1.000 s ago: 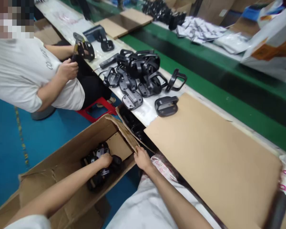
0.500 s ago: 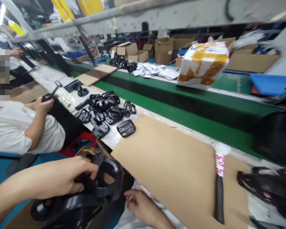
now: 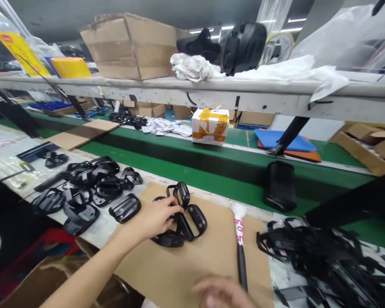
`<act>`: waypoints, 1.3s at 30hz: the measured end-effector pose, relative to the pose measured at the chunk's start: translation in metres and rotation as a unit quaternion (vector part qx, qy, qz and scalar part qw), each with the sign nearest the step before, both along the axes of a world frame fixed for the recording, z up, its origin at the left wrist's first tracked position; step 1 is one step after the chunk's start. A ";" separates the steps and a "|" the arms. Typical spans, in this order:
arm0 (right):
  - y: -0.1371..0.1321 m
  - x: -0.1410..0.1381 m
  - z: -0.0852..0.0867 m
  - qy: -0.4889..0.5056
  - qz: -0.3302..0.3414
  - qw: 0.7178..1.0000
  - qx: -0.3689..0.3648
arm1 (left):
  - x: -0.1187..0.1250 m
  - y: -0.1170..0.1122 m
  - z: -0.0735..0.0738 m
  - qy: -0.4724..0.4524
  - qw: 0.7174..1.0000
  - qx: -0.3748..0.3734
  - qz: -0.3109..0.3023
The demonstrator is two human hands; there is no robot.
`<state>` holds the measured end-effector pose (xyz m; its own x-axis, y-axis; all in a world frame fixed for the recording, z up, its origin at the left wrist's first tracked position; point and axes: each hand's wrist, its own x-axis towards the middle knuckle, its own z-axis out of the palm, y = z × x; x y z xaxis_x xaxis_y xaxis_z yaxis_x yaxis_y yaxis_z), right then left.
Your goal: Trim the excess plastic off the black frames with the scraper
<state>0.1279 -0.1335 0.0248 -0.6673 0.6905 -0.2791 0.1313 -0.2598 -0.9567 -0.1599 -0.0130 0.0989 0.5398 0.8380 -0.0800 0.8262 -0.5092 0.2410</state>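
Note:
My left hand [image 3: 155, 218] rests on a small bunch of black plastic handle parts [image 3: 182, 220], fingers curled round them where they lie on the brown cardboard sheet [image 3: 192, 261]. My right hand [image 3: 223, 295] hovers low at the bottom edge, blurred by motion, with nothing visible in it. A black-handled tool with a white wrapped head [image 3: 240, 244] lies on the cardboard just above my right hand.
A pile of black handle parts [image 3: 83, 188] lies left on the white table. A tangle of black scrap [image 3: 321, 256] is at the right. Behind runs a green conveyor [image 3: 211, 158] with a white-and-orange box [image 3: 210, 126]. An open carton [image 3: 51, 278] sits below left.
My left hand lifted black parts out of the carton and set them on the cardboard sheet. My right hand left the carton's flap. The view swung up and right.

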 end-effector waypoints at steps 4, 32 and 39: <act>0.039 0.005 0.006 -0.080 -0.274 0.946 0.152 | -0.016 -0.008 -0.006 -0.124 0.991 -0.032 0.026; 0.087 -0.022 -0.022 -0.200 -0.142 0.927 0.285 | -0.044 -0.098 -0.117 -0.406 0.858 0.126 0.288; 0.073 -0.028 -0.035 -0.197 -0.176 0.914 0.309 | -0.028 -0.141 -0.124 -0.415 0.841 0.119 0.326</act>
